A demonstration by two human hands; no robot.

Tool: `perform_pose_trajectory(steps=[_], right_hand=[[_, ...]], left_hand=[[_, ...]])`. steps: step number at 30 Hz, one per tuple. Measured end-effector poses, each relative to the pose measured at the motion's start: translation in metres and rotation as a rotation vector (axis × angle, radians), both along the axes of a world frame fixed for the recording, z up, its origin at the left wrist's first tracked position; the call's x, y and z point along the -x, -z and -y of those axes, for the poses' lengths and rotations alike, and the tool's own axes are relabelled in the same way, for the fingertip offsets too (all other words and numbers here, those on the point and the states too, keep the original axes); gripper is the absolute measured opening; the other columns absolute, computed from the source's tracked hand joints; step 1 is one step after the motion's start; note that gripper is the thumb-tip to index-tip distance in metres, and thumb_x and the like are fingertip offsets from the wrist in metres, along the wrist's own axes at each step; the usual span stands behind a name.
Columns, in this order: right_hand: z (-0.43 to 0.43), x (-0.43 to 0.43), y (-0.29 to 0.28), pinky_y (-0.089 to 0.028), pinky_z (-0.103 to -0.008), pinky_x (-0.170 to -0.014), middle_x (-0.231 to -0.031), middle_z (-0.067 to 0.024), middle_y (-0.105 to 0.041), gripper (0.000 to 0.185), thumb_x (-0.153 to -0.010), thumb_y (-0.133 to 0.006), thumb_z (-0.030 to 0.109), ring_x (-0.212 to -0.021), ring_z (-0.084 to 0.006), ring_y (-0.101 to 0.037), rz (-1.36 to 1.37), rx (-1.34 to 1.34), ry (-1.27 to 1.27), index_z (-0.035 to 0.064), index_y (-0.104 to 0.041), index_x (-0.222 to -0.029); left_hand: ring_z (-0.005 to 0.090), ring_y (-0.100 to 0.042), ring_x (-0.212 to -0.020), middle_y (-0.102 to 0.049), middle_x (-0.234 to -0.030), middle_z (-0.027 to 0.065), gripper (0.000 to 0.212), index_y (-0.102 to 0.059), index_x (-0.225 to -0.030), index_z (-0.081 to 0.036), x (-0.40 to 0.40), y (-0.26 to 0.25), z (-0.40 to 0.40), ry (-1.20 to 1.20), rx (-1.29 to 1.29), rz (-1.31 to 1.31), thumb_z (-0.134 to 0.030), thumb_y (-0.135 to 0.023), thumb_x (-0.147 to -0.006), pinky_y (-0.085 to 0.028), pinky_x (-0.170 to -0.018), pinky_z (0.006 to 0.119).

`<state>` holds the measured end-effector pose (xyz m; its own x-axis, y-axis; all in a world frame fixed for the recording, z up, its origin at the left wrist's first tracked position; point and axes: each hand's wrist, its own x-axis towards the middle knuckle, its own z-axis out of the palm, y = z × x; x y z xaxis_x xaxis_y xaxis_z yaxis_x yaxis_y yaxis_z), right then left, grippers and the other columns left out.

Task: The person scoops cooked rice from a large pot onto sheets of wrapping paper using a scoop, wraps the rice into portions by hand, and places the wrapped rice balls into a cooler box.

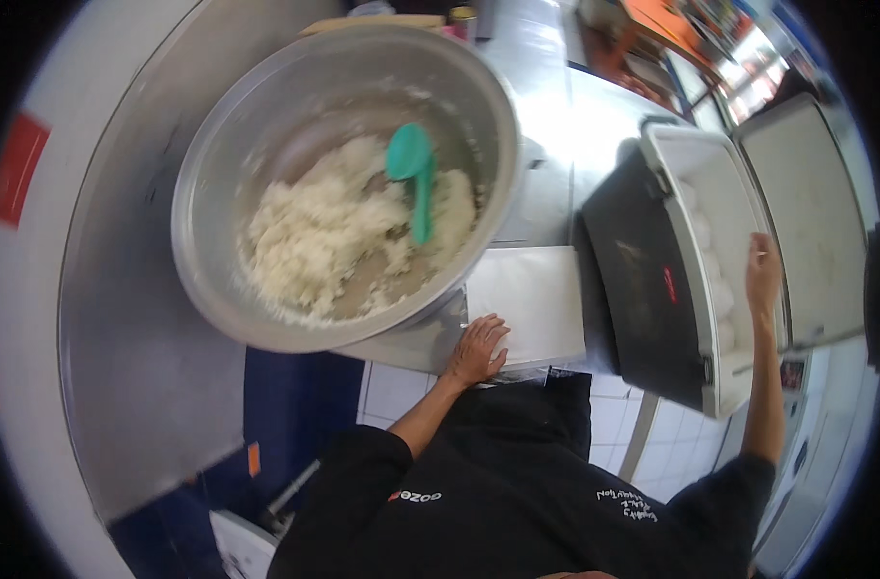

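My left hand (479, 351) rests, fingers apart, on the near left edge of a stack of white paper sheets (530, 300) on the metal counter. To the left of the sheets stands a large metal basin (208, 195) holding cooked white rice (317, 231). A green plastic rice scoop (422, 195) lies on the rice. My right hand (763, 271) is over the opening of a grey cooler box (635, 268), near its hinged side, with the fingers curled. Whether it holds anything does not show. Several rounded white bundles (716, 286) sit in a row inside the cooler.
The cooler's lid (805, 217) is tipped back to the right. A metal surface (150, 376) extends left of the basin. Behind the basin are a wooden board (382, 24) and a small can (463, 22). An orange table (664, 29) stands farther off. White floor tiles (396, 391) show below.
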<state>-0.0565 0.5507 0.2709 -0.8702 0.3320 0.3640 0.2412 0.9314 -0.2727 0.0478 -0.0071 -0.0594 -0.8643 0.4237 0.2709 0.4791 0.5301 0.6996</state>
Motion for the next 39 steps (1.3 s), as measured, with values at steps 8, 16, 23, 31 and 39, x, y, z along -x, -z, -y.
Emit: perform_pose_trajectory(steps=[8,16,23,31,39], right_hand=[[0.400,0.084,-0.161,-0.058,-0.0338,-0.094,-0.111,-0.0111,-0.078,0.022,-0.109,-0.065,0.010,-0.103,-0.0154,-0.073,0.133,0.227,-1.164,-0.0016,-0.072,-0.125],[0.573,0.189,-0.008,-0.063,-0.0498,-0.083,-0.106,-0.0213,-0.080,0.024,-0.086,-0.078,0.005,-0.101,-0.0398,-0.079,0.696,-0.967,-1.526,0.0003,-0.082,-0.109],[0.581,0.211,0.029,-0.064,-0.0469,-0.080,-0.104,-0.0180,-0.081,0.026,-0.080,-0.083,0.006,-0.100,-0.0363,-0.080,0.734,-1.223,-1.594,0.0029,-0.083,-0.106],[0.575,0.210,-0.047,-0.061,-0.0476,-0.082,-0.092,-0.0158,-0.074,0.022,-0.086,-0.084,0.010,-0.089,-0.0345,-0.078,0.455,-0.470,-1.639,0.0046,-0.075,-0.105],[0.558,0.214,-0.107,-0.061,-0.0405,-0.087,-0.095,-0.0159,-0.078,0.023,-0.089,-0.086,0.013,-0.087,-0.0296,-0.078,0.517,-0.136,-1.587,0.0013,-0.075,-0.106]], left_hand=[[0.0304,-0.038,-0.160,-0.056,-0.157,0.0092,0.060,-0.066,-0.144,-0.014,-0.015,-0.008,0.028,-0.173,0.176,0.003,-0.042,-0.078,-0.093,-0.021,-0.134,0.064],[0.0298,-0.040,-0.160,-0.055,-0.159,0.0093,0.059,-0.065,-0.144,-0.014,-0.011,-0.019,0.019,-0.163,0.170,0.000,-0.043,-0.075,-0.093,-0.020,-0.134,0.061],[0.0292,-0.043,-0.157,-0.056,-0.158,0.0093,0.056,-0.065,-0.142,-0.013,-0.014,-0.015,0.021,-0.196,0.136,0.008,-0.040,-0.075,-0.094,-0.030,-0.129,0.058],[0.0313,-0.053,-0.146,-0.056,-0.159,0.0101,0.059,-0.063,-0.146,-0.013,-0.015,-0.005,0.020,-0.189,0.149,0.105,-0.041,-0.074,-0.095,-0.042,-0.117,0.057],[0.0376,-0.067,-0.127,-0.062,-0.149,0.0158,0.063,-0.061,-0.152,-0.016,-0.018,0.002,0.018,-0.226,0.158,0.088,-0.042,-0.073,-0.096,-0.054,-0.101,0.052]])
